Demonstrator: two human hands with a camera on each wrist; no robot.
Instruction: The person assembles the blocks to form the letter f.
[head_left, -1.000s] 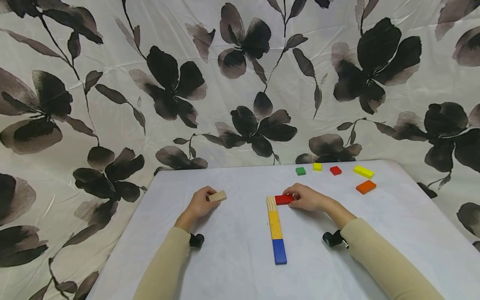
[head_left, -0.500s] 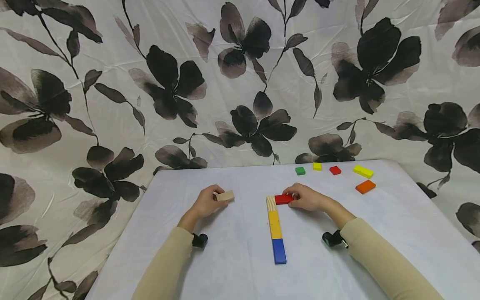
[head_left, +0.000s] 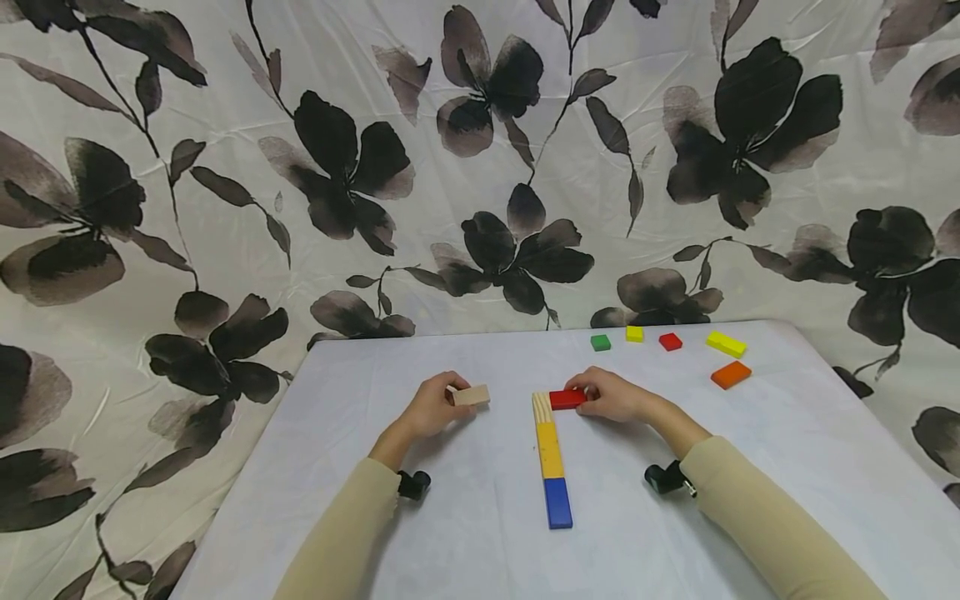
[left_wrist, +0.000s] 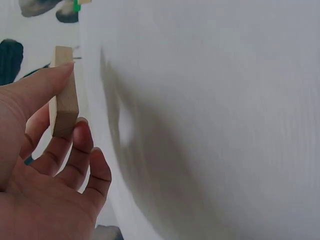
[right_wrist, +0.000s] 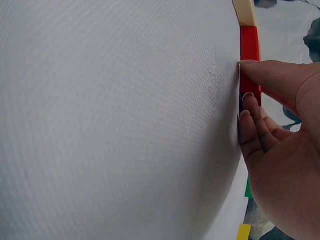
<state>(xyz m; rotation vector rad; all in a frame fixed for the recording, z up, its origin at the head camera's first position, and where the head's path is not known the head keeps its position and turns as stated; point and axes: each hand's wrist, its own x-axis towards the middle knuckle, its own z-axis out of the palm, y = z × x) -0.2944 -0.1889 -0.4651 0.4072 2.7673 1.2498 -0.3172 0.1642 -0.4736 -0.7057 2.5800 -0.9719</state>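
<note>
My left hand (head_left: 432, 406) pinches a plain wooden block (head_left: 472, 395) above the table; the left wrist view shows the thumb lying across this wooden block (left_wrist: 65, 100). On the right, my right hand (head_left: 613, 394) holds a red block (head_left: 564, 400) flat on the table, thumb and fingers at its right end. The red block's left end meets the top of a column of blocks. That column has a pale striped wooden block (head_left: 542, 407) at the far end, a yellow block (head_left: 551, 450) in the middle and a blue block (head_left: 558, 503) nearest me.
Toward the back right of the white-covered table (head_left: 480, 550) lie a green block (head_left: 601, 342), a small yellow block (head_left: 634, 334), a small red block (head_left: 671, 341), a long yellow block (head_left: 727, 343) and an orange block (head_left: 731, 374). A flower-printed cloth (head_left: 480, 192) hangs behind.
My left hand has moved to the right with the wooden block, closer to the column. The right hand stays in place on the red block.
</note>
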